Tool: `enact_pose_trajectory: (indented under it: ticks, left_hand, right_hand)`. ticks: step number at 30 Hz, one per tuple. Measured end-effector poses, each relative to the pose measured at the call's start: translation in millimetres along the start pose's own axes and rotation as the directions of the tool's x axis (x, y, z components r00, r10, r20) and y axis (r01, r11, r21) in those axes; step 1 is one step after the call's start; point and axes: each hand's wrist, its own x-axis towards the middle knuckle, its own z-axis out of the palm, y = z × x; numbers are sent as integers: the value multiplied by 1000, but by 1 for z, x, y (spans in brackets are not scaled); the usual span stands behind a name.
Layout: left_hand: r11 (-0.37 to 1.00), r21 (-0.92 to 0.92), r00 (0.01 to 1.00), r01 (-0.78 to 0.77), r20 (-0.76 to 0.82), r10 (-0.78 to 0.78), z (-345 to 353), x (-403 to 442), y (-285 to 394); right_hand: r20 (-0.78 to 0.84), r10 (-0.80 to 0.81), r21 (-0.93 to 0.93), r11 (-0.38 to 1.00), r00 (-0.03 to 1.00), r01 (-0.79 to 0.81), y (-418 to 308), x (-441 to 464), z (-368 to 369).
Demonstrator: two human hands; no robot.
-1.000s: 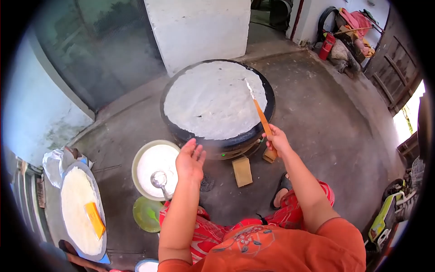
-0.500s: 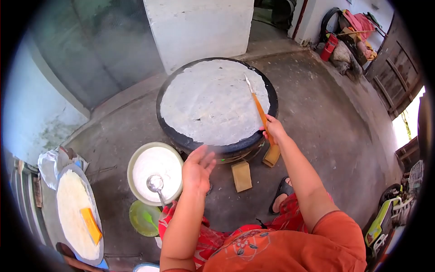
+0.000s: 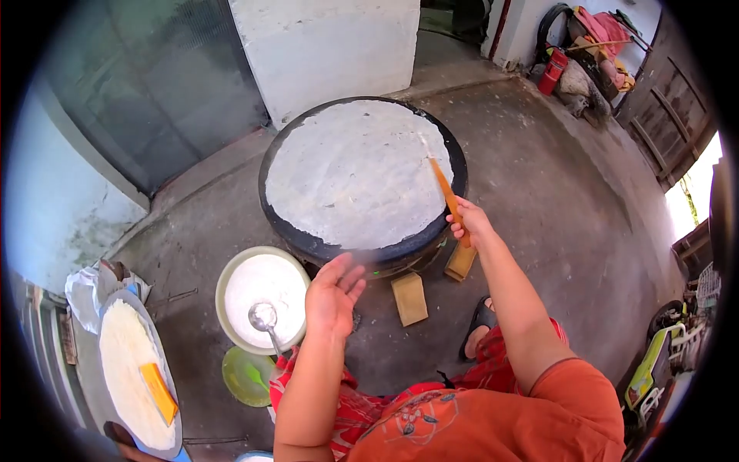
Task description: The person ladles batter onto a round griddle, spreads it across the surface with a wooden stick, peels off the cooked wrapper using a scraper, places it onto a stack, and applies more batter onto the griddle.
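Note:
A thin whitish sheet of batter (image 3: 350, 173) covers most of a large round black griddle (image 3: 289, 231). My right hand (image 3: 468, 222) grips the orange handle of a long spatula (image 3: 443, 183), whose pale blade lies over the right part of the sheet. Palm up and fingers apart, my left hand (image 3: 336, 296) is empty near the griddle's front edge. Beside it on the left is a basin of white batter (image 3: 258, 289), with a metal ladle (image 3: 263, 316) resting in it.
A green bowl (image 3: 245, 377) sits below the basin. At the far left, a tray (image 3: 165, 369) bears a pale round stack and a yellow scraper (image 3: 158, 393). Yellowish blocks (image 3: 409, 299) stand before the griddle. A red extinguisher (image 3: 553, 71) is at the back right.
My left hand has moved slightly down from where it was a second ago and stays open. The spatula remains in my right hand over the sheet. The view has shifted a little.

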Motion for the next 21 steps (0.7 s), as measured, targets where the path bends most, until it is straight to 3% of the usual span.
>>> enact_pose_trajectory:
  ticks: [2,4,6,7,10,17,19,20,21]
  left_hand:
    - [1000,4,1000,24,9,-24,-2,1,0]
    - [1000,8,1000,15,5,-15,-1,-2,1]
    - [1000,13,1000,1,10,-2,2,-3,2]
    - [1000,15,1000,-1,11,1,2,-3,2]
    - [1000,20,1000,0,10,0,-1,-4,1]
    - [1000,18,1000,7,25,-8,1,-6,1]
    - [1000,16,1000,12,28,-13,1,-7,1]
    - [1000,13,999,17,28,-17,0,-7,1]
    - [1000,13,999,18,29,-18,0,-6,1]
  right_hand:
    - [-123,-213,-239,954,969,179,9,-7,-1]
    - [-117,-214,-291,941,970,172,17,-19,-3]
    - [1,-136,-373,919,991,126,23,-23,-14]
    - [-106,-182,-328,935,978,138,26,-25,-18]
    - [-137,-224,-191,962,965,197,33,-39,-29]
    - [-126,-198,-222,961,972,167,52,-53,-38]
    - [-141,-265,-415,890,954,186,52,-52,-36]
    - [-142,-266,-415,891,953,186,62,-36,-44]
    - [-46,-589,-701,595,807,394,81,-10,-59]
